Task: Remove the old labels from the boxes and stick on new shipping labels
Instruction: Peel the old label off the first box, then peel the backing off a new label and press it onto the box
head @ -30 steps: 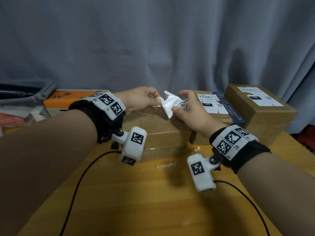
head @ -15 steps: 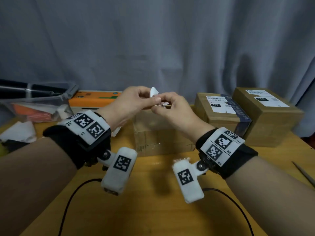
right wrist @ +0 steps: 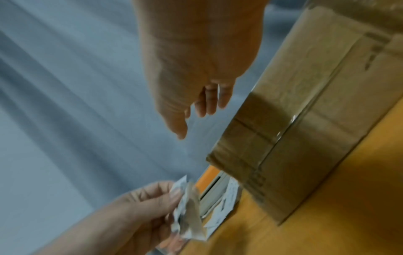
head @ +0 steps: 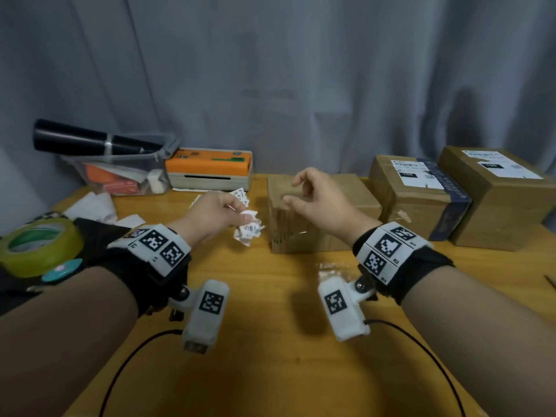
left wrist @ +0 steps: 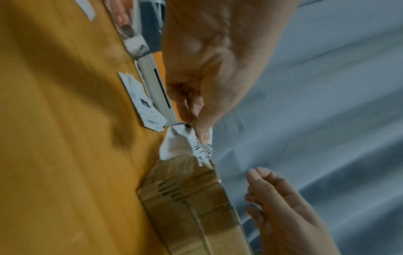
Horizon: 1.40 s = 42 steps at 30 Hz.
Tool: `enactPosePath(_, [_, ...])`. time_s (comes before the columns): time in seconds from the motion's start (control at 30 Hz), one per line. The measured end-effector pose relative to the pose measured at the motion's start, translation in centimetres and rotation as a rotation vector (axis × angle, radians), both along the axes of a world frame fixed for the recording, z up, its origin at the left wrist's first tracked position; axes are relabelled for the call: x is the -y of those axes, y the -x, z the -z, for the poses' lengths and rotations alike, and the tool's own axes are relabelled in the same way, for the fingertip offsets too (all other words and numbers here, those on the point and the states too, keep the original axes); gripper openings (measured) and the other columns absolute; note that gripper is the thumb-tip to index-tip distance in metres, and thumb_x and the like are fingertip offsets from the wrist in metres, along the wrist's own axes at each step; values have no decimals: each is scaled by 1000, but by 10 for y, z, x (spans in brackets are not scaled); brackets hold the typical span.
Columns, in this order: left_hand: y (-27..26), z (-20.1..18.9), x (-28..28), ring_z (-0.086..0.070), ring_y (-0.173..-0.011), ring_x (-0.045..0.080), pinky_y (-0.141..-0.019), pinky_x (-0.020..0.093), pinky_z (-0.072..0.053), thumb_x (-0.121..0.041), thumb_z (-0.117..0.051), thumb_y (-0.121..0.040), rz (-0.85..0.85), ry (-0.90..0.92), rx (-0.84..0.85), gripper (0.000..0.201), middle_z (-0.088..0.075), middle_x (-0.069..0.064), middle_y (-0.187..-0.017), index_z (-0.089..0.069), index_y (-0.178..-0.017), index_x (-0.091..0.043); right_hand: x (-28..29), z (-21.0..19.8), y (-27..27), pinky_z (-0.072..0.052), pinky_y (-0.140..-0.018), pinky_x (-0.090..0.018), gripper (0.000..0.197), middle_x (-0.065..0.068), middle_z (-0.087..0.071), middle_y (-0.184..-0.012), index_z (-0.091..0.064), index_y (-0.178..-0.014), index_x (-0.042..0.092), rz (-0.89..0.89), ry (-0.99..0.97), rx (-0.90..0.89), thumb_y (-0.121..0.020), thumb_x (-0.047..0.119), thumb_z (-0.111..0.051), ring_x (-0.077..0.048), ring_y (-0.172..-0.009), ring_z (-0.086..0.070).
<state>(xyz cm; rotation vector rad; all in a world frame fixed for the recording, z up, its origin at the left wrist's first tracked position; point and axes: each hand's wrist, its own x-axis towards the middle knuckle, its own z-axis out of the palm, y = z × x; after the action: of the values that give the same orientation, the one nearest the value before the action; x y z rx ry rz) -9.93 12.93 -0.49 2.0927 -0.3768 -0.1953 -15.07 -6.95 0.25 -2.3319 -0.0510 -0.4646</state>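
Nearest, w/ the bare brown box (head: 313,212) as landmark: left hand (head: 210,215) hovers just left of it over the counter (head: 270,341), fingers (left wrist: 201,127) pinching a crumpled old label (head: 248,228). That wad looks light, limp, prob. sticky on its back; best held by a dry printed edge. Right hand (head: 316,197) hangs above the box top, fingers loosely curled, holding nothing. Right of the box, two more boxes (head: 418,197) w/ labels on. Behind-left: orange printer (head: 209,170).
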Motion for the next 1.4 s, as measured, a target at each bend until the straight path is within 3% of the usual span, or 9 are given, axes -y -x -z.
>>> enactPosePath(0.13, [7, 23, 13, -55, -44, -2, -48, 7, -43, -5, -71, -80, 83, -56, -133, 6, -63, -4, -56, -66, -82, -4, 9, 12, -6, -30, -105, -35, 32, -1, -49, -125, -59, -119, 28, 20, 358, -185, -89, 39, -59, -22, -124, -39])
enactPosePath(0.3, [3, 51, 33, -58, -52, -1, -52, 7, -44, -14, -63, -88, 166, -241, -139, 20, -64, 0, -66, -70, -96, 4, 15, 22, -20, -33, -103, -36, 30, 1, -52, -123, -60, -119, 31, 114, 341, -132, -89, 32, -60, -22, -120, -45])
enactPosePath(0.4, [-3, 54, 38, -61, -87, 13, -82, 20, -47, -22, -64, -89, 296, -487, 5, 21, -67, 1, -92, -72, -98, -4, 17, 20, -27, -31, -102, -35, 33, 1, -51, -127, -59, -122, 33, 164, 384, -145, -89, 32, -58, -22, -123, -43])
enactPosePath(0.47, [-10, 52, 39, -58, -89, 15, -78, 22, -42, -24, -68, -85, 312, -570, 84, 27, -58, -3, -91, -64, -109, -11, 18, 17, -32, -31, -103, -37, 32, 1, -53, -126, -59, -121, 34, 183, 398, -154, -89, 34, -58, -23, -123, -43])
enactPosePath(0.63, [-38, 45, 33, -60, -58, 14, -55, 23, -51, -10, -53, -94, 334, -435, -126, 12, -68, 9, -77, -60, -84, -8, 15, 6, -40, -35, -100, -40, 27, 1, -58, -114, -62, -112, 32, 196, 445, -173, -86, 39, -56, -22, -115, -50])
enactPosePath(0.8, [-84, 38, 20, -54, -86, 19, -74, 29, -43, -37, -59, -89, 123, -726, 269, 27, -62, 5, -99, -61, -99, -12, 8, 5, -47, -33, -97, -37, 31, -3, -53, -111, -66, -97, 25, 220, 449, -103, -89, 49, -49, -23, -113, -46])
enactPosePath(1.0, [-113, 63, 20, -53, -106, 27, -81, 37, -46, -47, -63, -83, 4, -1081, 366, 49, -55, 7, -114, -51, -115, -12, 3, 15, -59, -36, -96, -36, 31, -1, -55, -104, -64, -95, 22, 198, 390, -93, -90, 48, -48, -21, -109, -48])
enactPosePath(1.2, [-129, 61, 5, -59, -81, 27, -63, 33, -42, -7, -45, -92, -82, -912, 345, 18, -65, 12, -91, -63, -92, -3, 5, 14, -61, -39, -92, -36, 33, -1, -57, -102, -65, -95, 20, 190, 373, -93, -91, 48, -47, -20, -104, -52])
enactPosePath(1.4, [-118, 58, 3, -56, -105, 27, -82, 35, -46, -46, -65, -82, 16, -892, 285, 57, -57, 9, -117, -47, -122, -8, 7, 15, -59, -29, -109, -41, 54, -2, -49, -136, -50, -131, 26, 106, 507, -221, -90, 60, -39, -23, -129, -42])
